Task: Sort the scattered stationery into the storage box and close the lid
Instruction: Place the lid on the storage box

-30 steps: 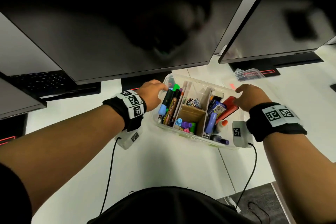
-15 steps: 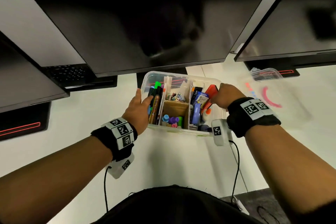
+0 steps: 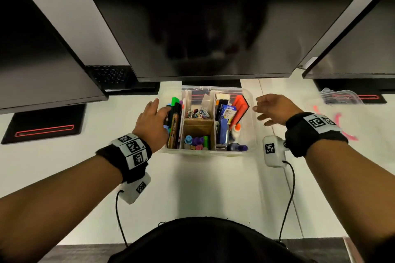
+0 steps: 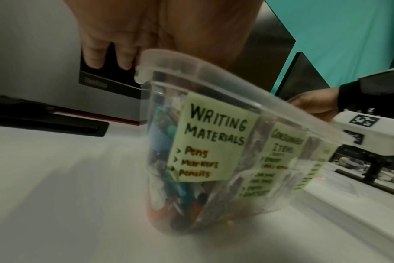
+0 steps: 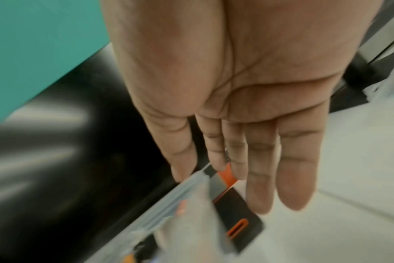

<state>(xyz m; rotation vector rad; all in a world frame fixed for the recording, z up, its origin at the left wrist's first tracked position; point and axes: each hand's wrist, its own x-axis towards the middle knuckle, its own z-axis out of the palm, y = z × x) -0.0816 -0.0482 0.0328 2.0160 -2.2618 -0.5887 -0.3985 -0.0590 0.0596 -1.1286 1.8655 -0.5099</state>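
The clear storage box [image 3: 252, 128] stands open on the white desk under the middle monitor. Its left compartment holds markers [image 3: 174, 121]; the middle holds paper clips and small caps; the right holds a stapler, glue and an orange-and-black tool [image 3: 240, 109]. My left hand [image 3: 159, 109] rests on the box's left rim, fingers straight along the wall and thumb over the markers. In the left wrist view the box [image 4: 214, 74] carries a "Writing Materials" label [image 4: 212, 140]. My right hand [image 3: 259, 111] hovers just right of the box, fingers spread and empty. The clear lid [image 3: 342, 97] lies far right.
Three dark monitors [image 3: 213, 28] overhang the back of the desk, their black bases [image 3: 42, 124] at left and right. A keyboard [image 3: 109, 74] sits back left. Pink marks [image 3: 342, 126] show on the desk right of my right wrist. Bare white desk lies in front of the box.
My right hand has come off the box's right side, moved a little to the right and spread its fingers. My left hand stays at the box's left rim.
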